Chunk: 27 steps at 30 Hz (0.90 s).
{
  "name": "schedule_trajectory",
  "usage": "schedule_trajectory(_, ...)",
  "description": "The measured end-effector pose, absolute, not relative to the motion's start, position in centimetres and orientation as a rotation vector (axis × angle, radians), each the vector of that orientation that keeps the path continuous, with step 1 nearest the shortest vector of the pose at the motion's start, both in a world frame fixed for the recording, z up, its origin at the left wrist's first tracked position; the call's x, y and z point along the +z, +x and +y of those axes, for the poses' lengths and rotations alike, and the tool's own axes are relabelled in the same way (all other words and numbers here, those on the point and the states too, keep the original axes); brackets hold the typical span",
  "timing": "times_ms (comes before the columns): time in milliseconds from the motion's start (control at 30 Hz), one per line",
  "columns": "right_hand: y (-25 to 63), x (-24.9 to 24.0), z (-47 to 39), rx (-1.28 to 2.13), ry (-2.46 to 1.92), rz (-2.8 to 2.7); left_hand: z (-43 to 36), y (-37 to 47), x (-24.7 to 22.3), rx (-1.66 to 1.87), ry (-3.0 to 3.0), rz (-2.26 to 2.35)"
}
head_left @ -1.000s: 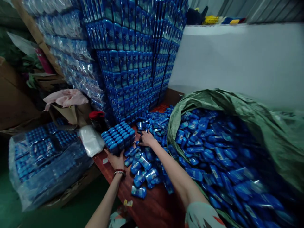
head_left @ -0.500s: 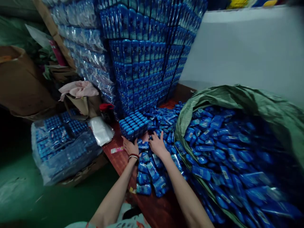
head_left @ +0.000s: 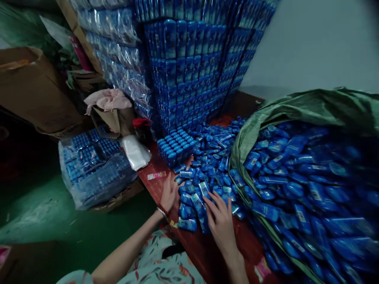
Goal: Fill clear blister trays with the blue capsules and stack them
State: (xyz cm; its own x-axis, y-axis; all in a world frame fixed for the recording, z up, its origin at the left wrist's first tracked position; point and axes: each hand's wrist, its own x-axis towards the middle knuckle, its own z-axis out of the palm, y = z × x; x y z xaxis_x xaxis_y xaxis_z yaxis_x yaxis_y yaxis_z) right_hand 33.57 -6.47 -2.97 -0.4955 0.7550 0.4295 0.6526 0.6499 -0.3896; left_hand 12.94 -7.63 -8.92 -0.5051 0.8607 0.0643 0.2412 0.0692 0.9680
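Small blue bottles (head_left: 186, 199) lie in a loose heap on the red tabletop (head_left: 189, 246) in front of me. At the heap's left edge is my left hand (head_left: 169, 194), fingers extended and touching the bottles there. My right hand (head_left: 220, 217) rests over the near right part of the heap, its fingers spread and the fingertips on a bottle with a pale label (head_left: 204, 189). Neither hand visibly grips a bottle. Just beyond, a block of upright blue bottles (head_left: 177, 144) stands in tight rows.
An open green sack (head_left: 241, 152) full of blue bottles bulges at the right. Behind rises a tall stack of packed bottles (head_left: 189, 71). Clear plastic bags (head_left: 136, 154), a bag with pink cloth (head_left: 108, 100) and a wrapped bottle bundle (head_left: 97, 185) sit to the left.
Both hands have drawn back toward me from beside the upright block. My right hand now lies over the nearer bottles. The view has shifted, so things sit further right.
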Motion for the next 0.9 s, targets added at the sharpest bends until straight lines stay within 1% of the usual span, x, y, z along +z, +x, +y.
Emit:
schedule_trajectory(100,35.1,-3.7,-9.7,0.203,-1.146,-2.193,-10.0,15.5,-8.2,1.292,1.182,1.632)
schedule_trajectory(167,35.8,-4.2,-11.9,0.176,-1.147,-2.201,-10.6,16.1,-7.5,1.279,1.19,1.639)
schedule_trajectory(300,36.1,-4.6,-15.8,0.098,-1.049,-2.4,-10.1,13.1,-6.1,1.543,1.148,1.977)
schedule_trajectory(400,34.7,-4.7,-16.7,0.094,-0.958,-2.54,-9.9,10.0,-6.0,1.556,1.222,2.116)
schedule_trajectory(467,33.3,-4.8,-15.9,0.228,-0.956,-2.576,-10.4,9.8,-6.6,1.39,1.41,2.044)
schedule_trajectory(533,32.3,-4.7,-14.5,0.352,-1.059,-2.505,-11.4,11.3,-7.7,1.138,1.658,1.937)
schedule_trajectory(600,32.3,-4.2,-13.0,0.375,-1.202,-2.398,-12.6,13.6,-8.8,0.879,1.864,1.885)
schedule_trajectory(667,33.4,-3.2,-12.5,0.367,-1.307,-2.314,-13.3,16.0,-9.5,0.744,1.979,1.92)
schedule_trajectory(800,37.8,-2.0,-14.7,0.3,-1.463,-2.205,-12.1,19.4,-8.7,0.651,2.01,2.033)
schedule_trajectory(900,43.2,-2.3,-17.6,0.044,-1.749,-1.956,-11.0,20.6,-7.4,0.672,1.985,2.035)
